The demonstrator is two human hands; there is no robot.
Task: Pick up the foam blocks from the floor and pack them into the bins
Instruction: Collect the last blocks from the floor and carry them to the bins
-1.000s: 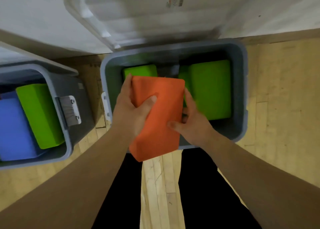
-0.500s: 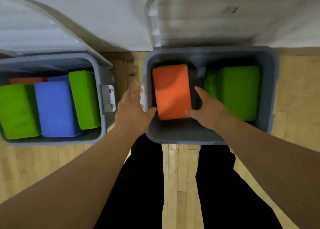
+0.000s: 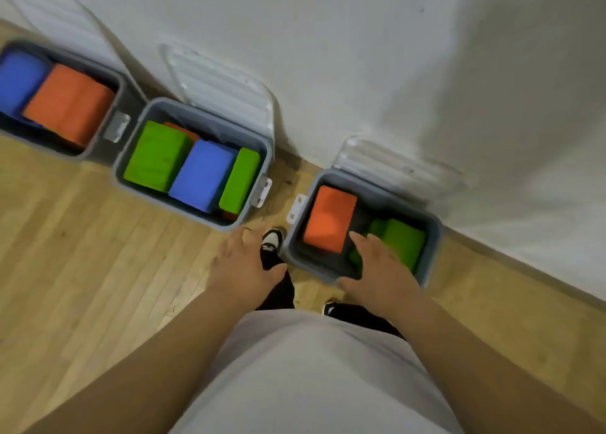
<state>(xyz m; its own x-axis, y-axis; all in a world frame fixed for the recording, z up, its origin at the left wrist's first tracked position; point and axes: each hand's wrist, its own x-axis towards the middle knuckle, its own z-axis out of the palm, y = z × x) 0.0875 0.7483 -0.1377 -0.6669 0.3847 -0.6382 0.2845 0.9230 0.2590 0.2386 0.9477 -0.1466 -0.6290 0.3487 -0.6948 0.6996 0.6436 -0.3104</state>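
Note:
Three grey bins stand in a row along the wall. The right bin [image 3: 433, 237] holds an orange foam block [image 3: 329, 218] on its left side and a green block [image 3: 405, 241] on its right. The middle bin [image 3: 131, 184] is packed with a green block [image 3: 154, 156], a blue block [image 3: 203, 174] and a second green block [image 3: 241, 179]. The left bin [image 3: 98, 138] holds a blue block [image 3: 18, 79] and an orange block [image 3: 65, 102]. My left hand [image 3: 242, 266] hovers empty over the floor between the bins. My right hand [image 3: 382, 269] hangs empty over the right bin's near edge.
Ribbed grey lids [image 3: 223, 86] lean open against the white wall [image 3: 360, 56] behind the bins. Metal latches [image 3: 262, 191] stick out from the bin ends. My shoes [image 3: 272, 240] stand on the wooden floor [image 3: 82, 253] close to the right bin.
Both hands let go of the orange block, which now lies in the right bin, and drew back. My head rose and turned, bringing all three bins into sight.

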